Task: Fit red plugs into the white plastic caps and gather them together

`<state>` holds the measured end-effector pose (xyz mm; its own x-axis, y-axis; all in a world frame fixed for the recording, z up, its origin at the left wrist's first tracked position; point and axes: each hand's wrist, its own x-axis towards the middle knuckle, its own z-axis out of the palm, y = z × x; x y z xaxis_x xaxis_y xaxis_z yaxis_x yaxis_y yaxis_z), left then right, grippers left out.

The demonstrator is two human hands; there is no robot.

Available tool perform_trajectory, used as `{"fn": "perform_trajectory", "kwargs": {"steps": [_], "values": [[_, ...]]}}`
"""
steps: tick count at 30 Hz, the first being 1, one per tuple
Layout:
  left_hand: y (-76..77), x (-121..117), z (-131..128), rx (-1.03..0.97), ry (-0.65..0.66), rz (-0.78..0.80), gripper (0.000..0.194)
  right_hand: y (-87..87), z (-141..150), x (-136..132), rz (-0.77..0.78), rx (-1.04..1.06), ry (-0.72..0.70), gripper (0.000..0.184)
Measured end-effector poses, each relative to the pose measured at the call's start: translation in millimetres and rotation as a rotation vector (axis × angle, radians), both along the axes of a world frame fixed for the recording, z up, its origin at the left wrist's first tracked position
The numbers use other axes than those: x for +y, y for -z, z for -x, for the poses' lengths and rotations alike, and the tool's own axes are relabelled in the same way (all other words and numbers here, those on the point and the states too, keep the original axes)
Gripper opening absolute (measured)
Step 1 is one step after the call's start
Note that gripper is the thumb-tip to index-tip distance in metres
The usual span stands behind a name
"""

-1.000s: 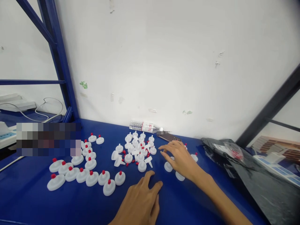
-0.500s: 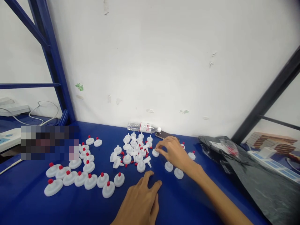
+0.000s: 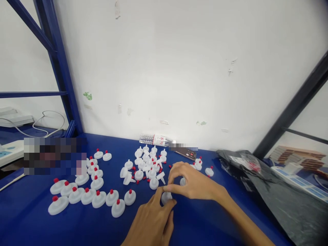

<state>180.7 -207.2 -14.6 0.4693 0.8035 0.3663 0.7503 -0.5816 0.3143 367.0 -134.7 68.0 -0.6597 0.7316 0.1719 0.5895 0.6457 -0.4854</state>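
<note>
A white nozzle cap (image 3: 166,198) is between my two hands, close above the blue table. My left hand (image 3: 153,215) has its thumb and index finger around the cap's wide base. My right hand (image 3: 188,181) pinches at its top, where the fingers hide the tip. Just beyond lies a pile of white nozzle caps (image 3: 139,175) without red tips, mixed with small red tip covers (image 3: 137,182). To the left stand rows of white nozzle caps with red tips (image 3: 99,199). Another white cap (image 3: 182,181) is partly hidden behind my right hand.
A clear water bottle (image 3: 159,140) lies along the wall beside a phone (image 3: 186,153). A few caps with red tips (image 3: 209,171) stand right of my right hand. A dark plastic bag (image 3: 271,191) covers the right side. A blue frame post (image 3: 61,75) rises at left.
My right hand has moved toward me and left, carrying a white nozzle cap from beside the pile to my left hand. My left fingers now surround its base. The phone is uncovered.
</note>
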Motion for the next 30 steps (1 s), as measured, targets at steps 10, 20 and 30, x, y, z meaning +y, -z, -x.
{"fn": "perform_trajectory", "kwargs": {"steps": [10,20,30], "values": [[0.0,3,1,0.068,0.012,0.051,0.044,24.0,-11,52,-0.241,-0.109,0.337,0.022],[-2.7,1,0,0.162,0.016,0.086,0.052,33.9,9,53,-0.265,-0.257,0.204,0.009],[-4.8,3,0,0.183,0.016,0.103,0.051,38.8,14,49,-0.271,-0.240,0.192,0.008]]}}
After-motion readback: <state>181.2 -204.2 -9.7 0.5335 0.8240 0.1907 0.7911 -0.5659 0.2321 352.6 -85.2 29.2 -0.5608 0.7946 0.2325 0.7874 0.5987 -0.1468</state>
